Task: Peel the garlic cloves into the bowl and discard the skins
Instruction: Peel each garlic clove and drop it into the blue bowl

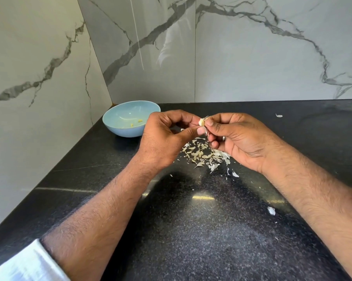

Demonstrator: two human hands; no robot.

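Above the tabletop [211,230] my left hand [167,136] and right hand [238,136] both pinch one garlic clove [201,122] — partly peeled, I judge. Few bits lie in the bowl [128,118]; skins [205,155] lie undiscarded beneath.

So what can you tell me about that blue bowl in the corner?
The bowl is pale blue, glossy and smooth like glazed ceramic, round and shallow. It stands upright on the black speckled countertop, near the corner of the marble-look walls, to the left of the left hand. Nothing touches it. Inside lie a few small yellowish garlic bits.
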